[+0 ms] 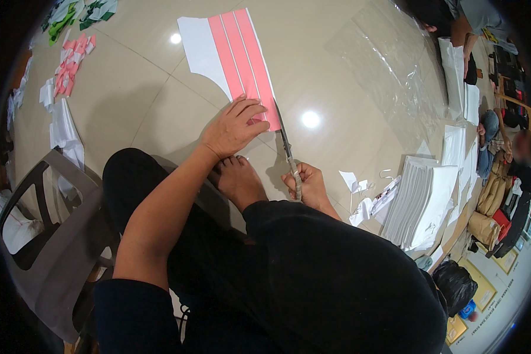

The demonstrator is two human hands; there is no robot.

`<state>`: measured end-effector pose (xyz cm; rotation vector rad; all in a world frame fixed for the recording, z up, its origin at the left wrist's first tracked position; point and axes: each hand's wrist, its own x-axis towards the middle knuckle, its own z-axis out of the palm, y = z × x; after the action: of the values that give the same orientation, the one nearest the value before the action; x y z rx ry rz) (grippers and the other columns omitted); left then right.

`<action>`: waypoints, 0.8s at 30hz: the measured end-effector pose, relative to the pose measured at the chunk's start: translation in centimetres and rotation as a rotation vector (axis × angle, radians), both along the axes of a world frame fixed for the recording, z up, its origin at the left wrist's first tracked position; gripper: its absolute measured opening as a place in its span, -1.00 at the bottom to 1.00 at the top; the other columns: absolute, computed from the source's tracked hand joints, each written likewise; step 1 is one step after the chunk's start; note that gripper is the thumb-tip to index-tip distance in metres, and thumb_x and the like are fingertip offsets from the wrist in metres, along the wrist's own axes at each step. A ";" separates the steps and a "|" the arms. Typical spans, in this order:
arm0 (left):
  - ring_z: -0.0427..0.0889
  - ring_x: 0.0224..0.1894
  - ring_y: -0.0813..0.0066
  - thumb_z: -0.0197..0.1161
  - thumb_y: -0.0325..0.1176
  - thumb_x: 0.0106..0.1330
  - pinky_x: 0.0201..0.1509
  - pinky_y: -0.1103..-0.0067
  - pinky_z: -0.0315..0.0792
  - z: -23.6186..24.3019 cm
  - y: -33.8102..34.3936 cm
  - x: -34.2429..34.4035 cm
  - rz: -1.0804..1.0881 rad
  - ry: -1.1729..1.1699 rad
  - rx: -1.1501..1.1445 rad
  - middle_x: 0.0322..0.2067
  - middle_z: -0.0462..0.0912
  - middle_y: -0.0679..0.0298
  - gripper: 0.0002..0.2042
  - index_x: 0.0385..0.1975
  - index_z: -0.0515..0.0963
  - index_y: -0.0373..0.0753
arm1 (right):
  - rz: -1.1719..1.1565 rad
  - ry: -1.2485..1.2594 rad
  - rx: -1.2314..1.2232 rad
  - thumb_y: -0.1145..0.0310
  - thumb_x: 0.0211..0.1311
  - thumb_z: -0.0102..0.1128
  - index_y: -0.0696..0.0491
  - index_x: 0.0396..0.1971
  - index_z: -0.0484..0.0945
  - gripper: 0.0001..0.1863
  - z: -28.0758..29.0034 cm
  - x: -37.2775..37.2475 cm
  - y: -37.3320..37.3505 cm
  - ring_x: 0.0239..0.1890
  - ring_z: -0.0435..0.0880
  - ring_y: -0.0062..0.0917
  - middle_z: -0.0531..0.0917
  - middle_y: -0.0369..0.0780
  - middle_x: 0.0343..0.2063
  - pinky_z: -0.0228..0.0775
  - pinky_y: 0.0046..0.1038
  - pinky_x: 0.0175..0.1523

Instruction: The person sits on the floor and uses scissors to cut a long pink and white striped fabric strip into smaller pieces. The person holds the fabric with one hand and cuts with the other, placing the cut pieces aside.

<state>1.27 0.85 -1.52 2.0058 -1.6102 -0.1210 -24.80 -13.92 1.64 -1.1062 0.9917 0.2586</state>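
Observation:
A pink-and-white striped cut fabric piece [242, 56] lies out in front of me, with a curved notch on its left side. My left hand [233, 128] is closed over its near end, the fingers bent across the pink stripes. A pair of scissors [287, 145] with dark blades and wrapped handles is in my right hand [311, 186], whose fingers are curled round the handles. The blades run along the right edge of the fabric, by its near corner. Part of the handles is hidden by my right hand.
A stack of white cut pieces [416, 203] sits at right, with white scraps [353, 182] beside it. Clear plastic sheeting [395, 76] covers tiles at the far right. Pink scraps [71, 65] lie at left, above a grey plastic chair [53, 248]. My bare foot [240, 183] is near my left hand.

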 end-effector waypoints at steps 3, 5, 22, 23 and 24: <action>0.57 0.38 0.24 0.32 -0.31 0.35 0.70 0.13 0.34 0.1 0.1 0.1 0.002 0.000 0.002 0.17 0.66 0.32 -0.85 -0.13 0.71 0.02 | -0.002 -0.001 0.008 0.44 0.36 0.58 0.07 -0.39 0.53 -0.70 0.4 0.1 0.0 -0.65 0.55 -0.69 0.62 -0.33 -0.57 0.36 -0.56 -0.54; 0.57 0.38 0.24 0.32 -0.31 0.35 0.70 0.14 0.34 0.1 0.4 0.2 0.011 -0.007 0.010 0.17 0.66 0.32 -0.85 -0.13 0.71 0.02 | -0.009 -0.002 0.024 0.45 0.37 0.58 0.07 -0.40 0.53 -0.70 0.5 0.3 0.3 -0.65 0.55 -0.70 0.62 -0.33 -0.57 0.35 -0.56 -0.54; 0.57 0.40 0.13 0.41 -0.32 0.32 0.67 0.06 0.36 0.1 0.2 0.1 -0.020 0.030 0.001 0.19 0.67 0.23 -0.80 -0.08 0.73 -0.08 | 0.002 0.001 -0.030 0.41 0.33 0.59 0.08 -0.38 0.53 -0.70 0.3 1.8 0.0 -0.64 0.54 -0.67 0.63 -0.31 -0.57 0.30 -0.52 -0.53; 0.57 0.40 0.13 0.41 -0.32 0.32 0.67 0.06 0.36 0.1 0.2 0.1 -0.020 0.030 0.003 0.19 0.67 0.23 -0.80 -0.08 0.73 -0.08 | -0.004 -0.002 -0.032 0.41 0.33 0.59 0.09 -0.37 0.53 -0.70 0.3 2.0 0.0 -0.64 0.54 -0.67 0.63 -0.31 -0.57 0.30 -0.53 -0.53; 0.57 0.40 0.13 0.41 -0.32 0.32 0.67 0.06 0.36 0.1 0.2 0.1 -0.020 0.031 0.004 0.19 0.67 0.23 -0.80 -0.08 0.73 -0.08 | -0.005 -0.004 -0.030 0.41 0.34 0.59 0.09 -0.37 0.53 -0.70 0.2 2.1 -0.1 -0.64 0.54 -0.68 0.63 -0.31 -0.57 0.30 -0.53 -0.53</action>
<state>1.39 1.04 -1.42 1.9819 -1.6125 -0.1622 -22.71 -14.01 1.85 -1.1316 0.9974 0.2383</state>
